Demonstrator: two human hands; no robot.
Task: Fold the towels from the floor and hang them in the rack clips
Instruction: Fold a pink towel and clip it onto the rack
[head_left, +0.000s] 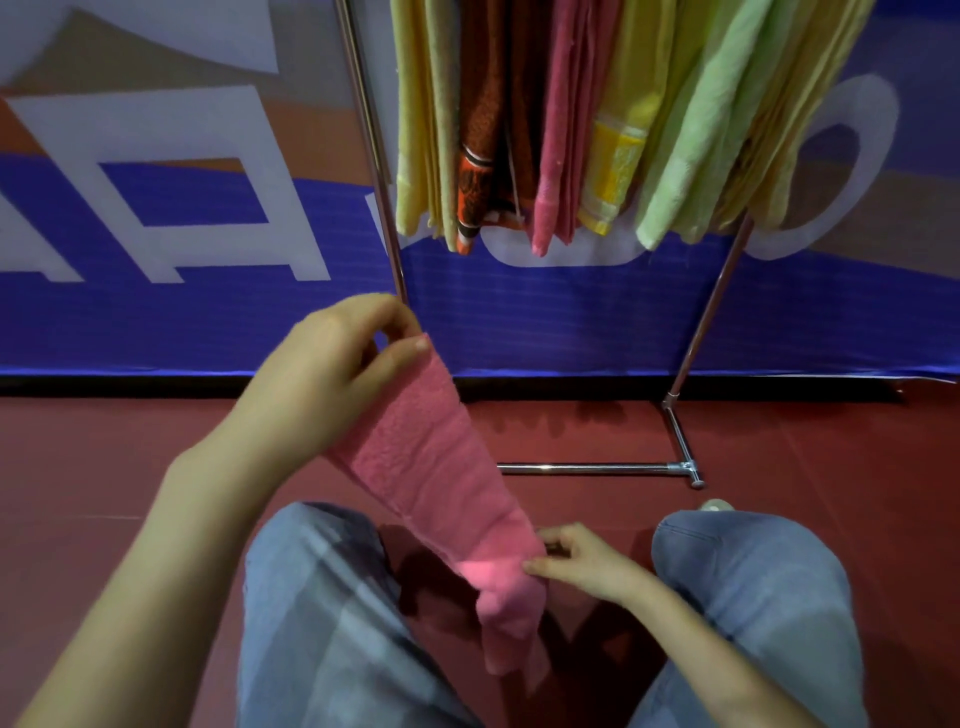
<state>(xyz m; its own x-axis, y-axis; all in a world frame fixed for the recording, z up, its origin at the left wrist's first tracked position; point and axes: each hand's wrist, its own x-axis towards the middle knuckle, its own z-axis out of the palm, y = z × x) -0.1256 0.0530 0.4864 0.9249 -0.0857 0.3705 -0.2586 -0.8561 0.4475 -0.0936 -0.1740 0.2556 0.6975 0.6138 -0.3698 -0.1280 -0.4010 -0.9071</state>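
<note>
A pink towel (447, 478) hangs as a long narrow strip between my knees, its lower end drooping toward the red floor. My left hand (332, 379) pinches the towel's upper end between thumb and fingers, raised in front of the blue banner. Lower down, my right hand (582, 564) pinches the towel's right edge near its bottom third. Above, several towels hang from the rack: yellow (415, 130), orange patterned (483, 130), pink (566, 130), bright yellow (618, 156) and light green (696, 140). The rack clips are out of view above the frame.
The chrome rack has a left upright (371, 140), a slanted right leg (711, 306) and a base bar (592, 467) lying on the red floor (104, 457). A blue and white banner (156, 322) covers the wall behind. My jeans-clad knees (753, 566) flank the towel.
</note>
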